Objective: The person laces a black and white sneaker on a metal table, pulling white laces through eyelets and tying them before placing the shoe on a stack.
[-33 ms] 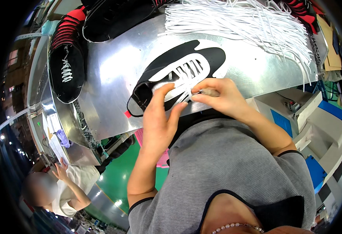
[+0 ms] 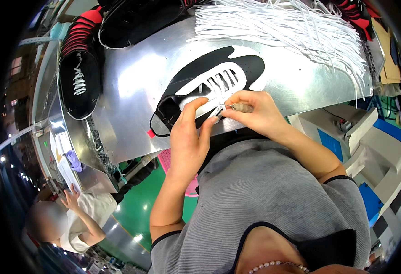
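Your left hand [image 2: 189, 137] steadies the black-and-white shoe upper [image 2: 209, 86] near the table's [image 2: 132, 91] edge while your right hand [image 2: 255, 112] pinches a small tool at the nearest eyelets; the lacing looks nearly finished.

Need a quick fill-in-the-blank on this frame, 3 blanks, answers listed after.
1. The black-and-white shoe lies on a shiny ____ table.
2. The right hand pinches a small tool with a ____ handle.
3. The heap of loose laces is ____ in colour.

Missing words: metal; brown; white
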The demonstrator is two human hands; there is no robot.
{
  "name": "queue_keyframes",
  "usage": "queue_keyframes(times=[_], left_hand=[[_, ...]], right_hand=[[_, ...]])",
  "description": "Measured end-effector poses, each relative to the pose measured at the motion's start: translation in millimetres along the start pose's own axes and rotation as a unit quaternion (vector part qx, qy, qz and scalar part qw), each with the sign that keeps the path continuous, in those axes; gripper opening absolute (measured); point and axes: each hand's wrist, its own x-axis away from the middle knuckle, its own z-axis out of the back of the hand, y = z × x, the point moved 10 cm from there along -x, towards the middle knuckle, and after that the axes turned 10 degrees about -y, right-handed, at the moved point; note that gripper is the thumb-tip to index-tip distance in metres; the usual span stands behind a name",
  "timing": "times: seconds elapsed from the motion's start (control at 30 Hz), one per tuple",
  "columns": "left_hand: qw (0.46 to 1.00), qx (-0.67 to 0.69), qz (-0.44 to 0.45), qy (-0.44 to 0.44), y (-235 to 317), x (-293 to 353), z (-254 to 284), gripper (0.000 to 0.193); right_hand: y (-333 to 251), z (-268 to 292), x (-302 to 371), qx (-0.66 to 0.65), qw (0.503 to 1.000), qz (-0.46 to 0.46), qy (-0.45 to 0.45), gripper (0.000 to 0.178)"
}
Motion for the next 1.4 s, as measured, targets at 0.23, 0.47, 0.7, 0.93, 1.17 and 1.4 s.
queue_keyframes(times=[0.23,0.47,0.7,0.93,1.17,1.4], left_hand=[[0.999,0.029,0.024,0.020,-13,-5,1,0.026],[0.992,-0.047,-0.019,0.116,-8,-11,5,0.025],[0.992,-0.019,0.011,0.126,-12,-13,8,0.023],[0.991,-0.086,-0.081,0.068,9,-13,-7,0.028],[0.996,-0.061,-0.048,0.043,2,-15,-5,0.024],[0.997,-0.046,-0.028,-0.063,-1,-19,-20,0.022]], right_hand=[[-22,2,-12,-0.187,0.974,0.126,0.033,0.013],[-22,-1,-14,-0.156,0.978,0.126,0.064,0.017],[-23,1,13,0.014,0.988,0.145,0.043,0.014],[-22,-1,-6,0.015,0.996,0.081,0.032,0.016],[-30,21,-8,0.127,0.989,0.015,-0.079,0.018],[-40,62,-22,0.176,0.943,0.179,0.217,0.021]])
